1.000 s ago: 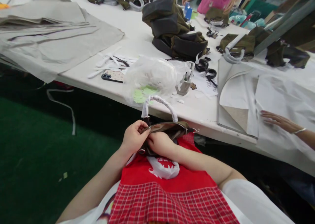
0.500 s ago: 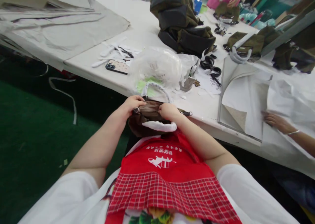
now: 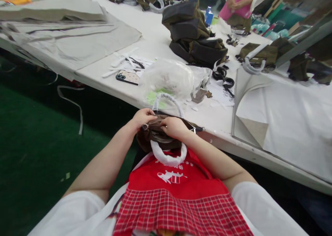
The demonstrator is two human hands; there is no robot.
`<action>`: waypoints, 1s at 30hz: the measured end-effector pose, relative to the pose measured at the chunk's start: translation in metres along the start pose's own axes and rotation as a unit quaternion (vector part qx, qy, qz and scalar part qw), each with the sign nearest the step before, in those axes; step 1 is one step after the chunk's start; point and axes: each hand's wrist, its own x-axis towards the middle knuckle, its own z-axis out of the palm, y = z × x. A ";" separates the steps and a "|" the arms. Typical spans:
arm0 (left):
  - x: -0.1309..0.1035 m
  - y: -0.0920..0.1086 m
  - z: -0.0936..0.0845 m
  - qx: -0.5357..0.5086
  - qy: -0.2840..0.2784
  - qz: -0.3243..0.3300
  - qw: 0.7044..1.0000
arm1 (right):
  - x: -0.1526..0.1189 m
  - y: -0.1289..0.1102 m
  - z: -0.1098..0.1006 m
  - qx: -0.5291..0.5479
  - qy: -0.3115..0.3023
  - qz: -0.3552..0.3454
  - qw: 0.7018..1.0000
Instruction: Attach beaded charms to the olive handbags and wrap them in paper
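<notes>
A brown handbag (image 3: 145, 141) rests against my red apron at the table's edge, its top open and the brown lining showing. Its two handles are wrapped in white: the far handle (image 3: 168, 96) stands up, and the near handle (image 3: 168, 159) hangs over the apron. My left hand (image 3: 143, 119) pinches the bag's rim at the left, close to a metal ring. At the opening, my right hand (image 3: 174, 126) has its fingers closed on the zipper or lining inside; exactly which is hidden.
Beyond the bag lie a clear plastic bag (image 3: 168, 75), a phone (image 3: 127, 77) and black straps (image 3: 223, 77). Dark bags (image 3: 197, 32) are stacked further back. Sheets (image 3: 293, 115) cover the table at right. Another person in pink (image 3: 240, 2) stands across the table.
My right hand has shifted left along the bag's opening. The near handle has dropped down over the apron. A co-worker's hand at the right has left the view.
</notes>
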 end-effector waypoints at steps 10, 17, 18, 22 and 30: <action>-0.030 -0.011 -0.006 0.148 0.018 0.101 0.984 | -0.034 -0.017 0.035 0.037 -0.012 -0.047 0.998; -0.034 -0.009 -0.004 0.157 -0.020 0.083 0.984 | -0.038 -0.018 0.034 0.036 0.040 -0.013 0.998; -0.035 -0.009 -0.003 0.151 -0.027 0.086 0.984 | -0.038 -0.019 0.034 0.030 0.034 -0.012 0.999; -0.037 -0.010 -0.001 0.133 -0.041 0.099 0.985 | -0.039 -0.020 0.035 -0.005 0.042 -0.002 0.999; -0.048 0.001 0.003 0.091 -0.059 0.131 0.985 | -0.037 -0.022 0.040 -0.030 0.038 -0.024 0.999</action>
